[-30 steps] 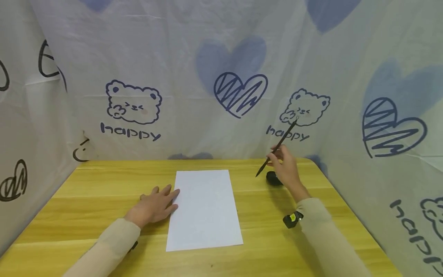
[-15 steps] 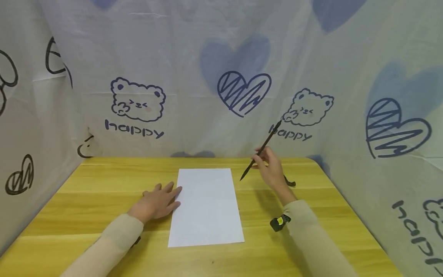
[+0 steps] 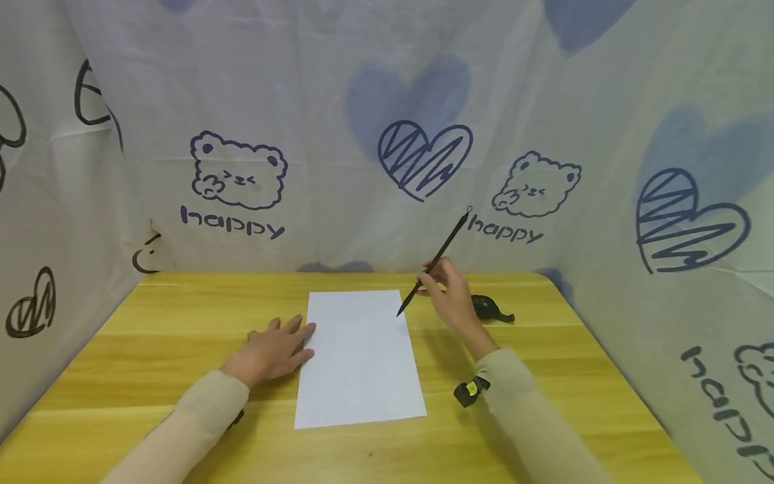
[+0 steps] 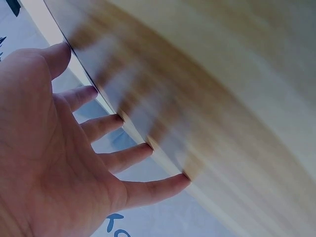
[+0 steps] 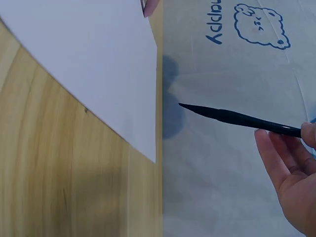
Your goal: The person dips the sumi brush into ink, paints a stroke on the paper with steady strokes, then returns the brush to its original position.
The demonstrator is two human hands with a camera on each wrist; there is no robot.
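A white sheet of paper [image 3: 359, 363] lies on the wooden table [image 3: 151, 336]. My left hand [image 3: 272, 349] rests at its left edge, fingers spread and fingertips touching the sheet and tabletop; the left wrist view shows that hand [image 4: 64, 153] from the palm side. In my right hand [image 3: 450, 296] is a dark writing brush [image 3: 444, 245], pinched between thumb and fingers and tilted, its pointed tip down near the paper's upper right edge. Seen from the right wrist, the brush [image 5: 237, 118] has its tip apart from the sheet, in the air.
Behind the right hand sits a glossy black object [image 3: 488, 308] with a narrow curved end, partly hidden by the wrist. White cloth walls [image 3: 326, 222] with blue hearts and bears enclose the table at the back and sides.
My right hand has moved left with the brush, bringing the tip from right of the sheet to its upper right edge. More of the black object shows now. The left hand stays in place.
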